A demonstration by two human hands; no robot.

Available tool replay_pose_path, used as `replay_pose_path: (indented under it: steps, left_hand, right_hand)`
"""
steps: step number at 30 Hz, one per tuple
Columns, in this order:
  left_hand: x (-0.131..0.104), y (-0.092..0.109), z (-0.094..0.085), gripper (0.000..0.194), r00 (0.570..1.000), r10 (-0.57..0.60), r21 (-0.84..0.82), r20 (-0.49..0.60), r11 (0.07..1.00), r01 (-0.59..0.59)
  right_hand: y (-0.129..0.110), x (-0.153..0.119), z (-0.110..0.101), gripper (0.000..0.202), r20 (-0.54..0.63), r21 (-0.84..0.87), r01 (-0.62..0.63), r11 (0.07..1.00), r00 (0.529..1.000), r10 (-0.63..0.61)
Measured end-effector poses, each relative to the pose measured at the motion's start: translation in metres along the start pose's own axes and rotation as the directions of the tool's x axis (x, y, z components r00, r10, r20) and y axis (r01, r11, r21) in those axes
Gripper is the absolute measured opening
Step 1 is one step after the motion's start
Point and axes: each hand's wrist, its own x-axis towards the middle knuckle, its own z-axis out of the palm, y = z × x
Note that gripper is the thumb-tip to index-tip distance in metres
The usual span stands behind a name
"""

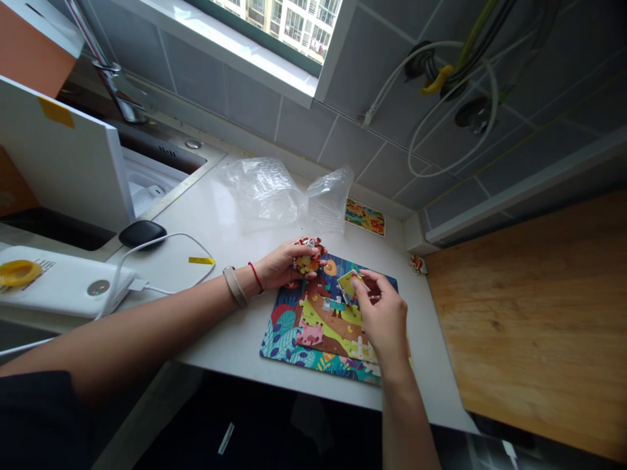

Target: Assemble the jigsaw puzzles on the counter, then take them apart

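A colourful jigsaw puzzle (318, 316) lies partly joined on a larger printed puzzle board (283, 336) on the white counter. My left hand (284, 264) is closed round a clump of loose puzzle pieces (307, 258), just past the board's far left edge. Between the thumb and fingers of my right hand (385, 310) is a yellow-green puzzle piece (349, 283), held over the right part of the puzzle. The hand and forearm hide the board's right side.
Crumpled clear plastic wrap (274, 189) lies behind the board, with a picture card (365, 217) near the wall. More puzzle pieces (418, 264) sit at the right edge by a wooden board (529, 313). At left are a white power bank (63, 281), its cable, and a sink.
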Motion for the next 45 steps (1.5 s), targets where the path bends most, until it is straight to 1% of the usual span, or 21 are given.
replay_pose_path:
  steps: [2, 3, 5, 7, 9, 11, 13, 15, 16, 17, 18, 20, 22, 24, 26, 28, 34, 36, 38, 42, 45]
  left_hand:
    - [0.000, 0.000, 0.000, 0.031, 1.000, 0.002, 0.001, 0.000, 1.000, -0.002]
    - [0.000, 0.000, 0.000, 0.032, 1.000, 0.002, 0.001, 0.001, 1.000, -0.002]
    - [-0.001, 0.000, 0.001, 0.032, 1.000, -0.002, 0.003, 0.007, 1.000, 0.002]
    - [-0.001, 0.000, 0.001, 0.031, 1.000, -0.003, 0.008, 0.008, 1.000, 0.003]
    - [0.000, -0.001, 0.000, 0.031, 1.000, 0.002, 0.017, 0.003, 1.000, -0.002]
    - [0.000, -0.002, -0.001, 0.030, 1.000, 0.006, 0.021, -0.003, 1.000, -0.006]
    - [0.001, -0.003, -0.002, 0.030, 1.000, 0.004, 0.024, 0.003, 1.000, -0.004]
    - [0.002, -0.003, -0.003, 0.030, 1.000, 0.001, 0.032, 0.018, 1.000, -0.001]
    - [0.002, -0.003, -0.003, 0.030, 1.000, 0.001, 0.036, 0.024, 0.999, -0.001]
    - [0.003, -0.003, -0.003, 0.029, 1.000, 0.002, 0.040, 0.028, 0.999, -0.004]
    - [0.002, -0.003, -0.003, 0.028, 1.000, 0.004, 0.042, 0.029, 0.999, -0.005]
    - [0.002, -0.003, -0.002, 0.028, 1.000, 0.007, 0.037, 0.023, 0.999, -0.007]
    - [0.002, -0.002, -0.002, 0.030, 1.000, 0.004, 0.032, 0.019, 0.999, -0.005]
    - [0.001, -0.003, -0.002, 0.030, 1.000, 0.001, 0.033, 0.019, 0.999, -0.001]
    - [0.001, -0.003, -0.002, 0.031, 1.000, 0.004, 0.037, 0.019, 0.999, -0.004]
    - [0.001, -0.004, -0.002, 0.032, 1.000, 0.009, 0.045, 0.009, 0.999, -0.010]
    - [0.003, -0.006, -0.004, 0.031, 1.000, 0.013, 0.064, 0.023, 0.998, -0.014]
    - [0.004, -0.006, -0.005, 0.030, 0.999, 0.016, 0.063, 0.032, 0.998, -0.018]
    - [0.005, -0.007, -0.006, 0.030, 0.999, 0.019, 0.059, 0.034, 0.998, -0.021]
    - [0.004, -0.008, -0.007, 0.032, 0.999, 0.024, 0.064, 0.031, 0.998, -0.025]
    - [0.005, -0.008, -0.007, 0.033, 0.999, 0.020, 0.070, 0.035, 0.997, -0.023]
  right_hand:
    - [0.010, 0.006, -0.008, 0.036, -0.008, -0.169, -0.014, 0.986, 1.000, 0.013]
    - [0.014, 0.009, -0.011, 0.039, -0.056, -0.201, -0.031, 0.979, 0.998, 0.020]
    - [0.019, 0.012, -0.016, 0.045, -0.204, -0.168, -0.064, 0.984, 0.979, 0.029]
    - [0.021, 0.014, -0.020, 0.049, -0.288, -0.017, -0.073, 0.997, 0.956, 0.065]
    - [0.021, 0.015, -0.022, 0.051, -0.266, 0.216, -0.097, 0.972, 0.952, 0.154]
    - [0.019, 0.016, -0.024, 0.053, -0.181, 0.427, -0.164, 0.889, 0.948, 0.262]
    - [0.018, 0.015, -0.028, 0.053, -0.105, 0.551, -0.229, 0.803, 0.935, 0.339]
    - [0.018, 0.014, -0.031, 0.050, -0.057, 0.602, -0.261, 0.755, 0.929, 0.367]
    - [0.019, 0.014, -0.033, 0.049, -0.039, 0.588, -0.271, 0.762, 0.931, 0.362]
    - [0.020, 0.013, -0.034, 0.049, -0.030, 0.531, -0.279, 0.800, 0.937, 0.347]
    - [0.022, 0.012, -0.035, 0.049, -0.035, 0.424, -0.279, 0.861, 0.945, 0.324]
    - [0.028, 0.011, -0.036, 0.048, -0.098, 0.116, -0.238, 0.964, 0.963, 0.250]
    - [0.033, 0.010, -0.038, 0.048, -0.185, -0.131, -0.178, 0.975, 0.971, 0.152]
    - [0.037, 0.008, -0.040, 0.049, -0.257, -0.225, -0.127, 0.966, 0.964, 0.067]
    - [0.038, 0.006, -0.041, 0.048, -0.277, -0.263, -0.072, 0.962, 0.961, -0.004]
    - [0.037, 0.004, -0.041, 0.045, -0.263, -0.288, -0.020, 0.958, 0.963, -0.059]
    - [0.042, -0.005, -0.031, 0.039, -0.029, -0.260, 0.130, 0.957, 0.989, -0.143]
    - [0.047, -0.007, -0.027, 0.041, 0.022, -0.283, 0.122, 0.951, 0.992, -0.121]
    - [0.051, -0.007, -0.026, 0.041, 0.031, -0.309, 0.071, 0.948, 0.997, -0.065]
    - [0.054, -0.007, -0.026, 0.038, -0.009, -0.310, -0.027, 0.950, 1.000, 0.025]
    - [0.051, -0.009, -0.025, 0.040, -0.062, -0.210, -0.050, 0.977, 0.997, 0.038]
